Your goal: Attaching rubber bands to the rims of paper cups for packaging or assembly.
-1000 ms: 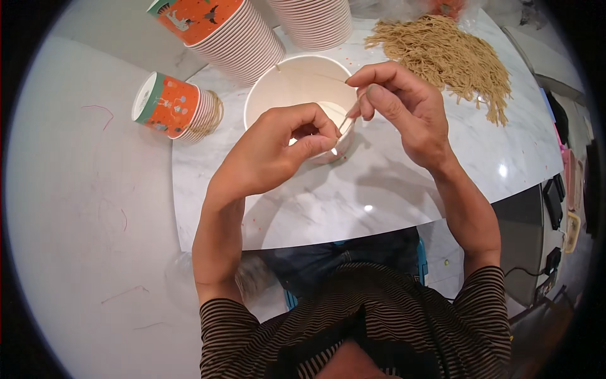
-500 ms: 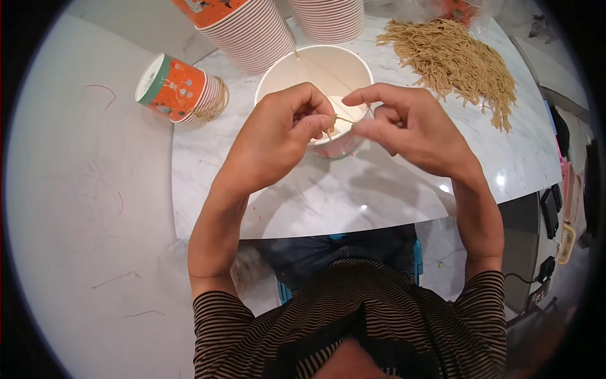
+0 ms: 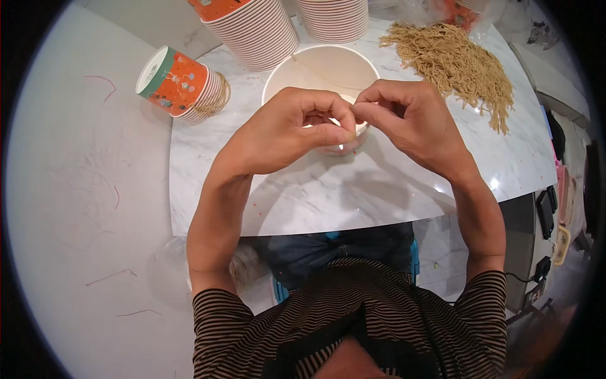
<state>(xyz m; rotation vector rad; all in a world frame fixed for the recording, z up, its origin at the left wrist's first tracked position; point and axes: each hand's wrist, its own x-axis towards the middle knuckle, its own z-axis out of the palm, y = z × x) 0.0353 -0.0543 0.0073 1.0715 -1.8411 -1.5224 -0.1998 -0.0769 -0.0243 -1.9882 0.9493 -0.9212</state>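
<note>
A large paper bucket with a white inside stands upright on the table in front of me. A thin tan string crosses its mouth from the far rim. Over the near side of the rim, my left hand is closed, thumb and forefinger pinching the string. My right hand meets it fingertip to fingertip, also pinched on the string. The bit of string between the fingertips is mostly hidden by them. The bucket's near side is partly covered by my hands.
A heap of tan strings lies at the far right of the marble-patterned table. Tall stacks of nested buckets stand at the back. To the left, a short stack of orange and green buckets lies tilted, tan strings around its rims.
My right hand's fingers have closed from apart to a pinch. My left hand has shifted right, so the fingertips of both hands now meet. The string end visible before is hidden.
</note>
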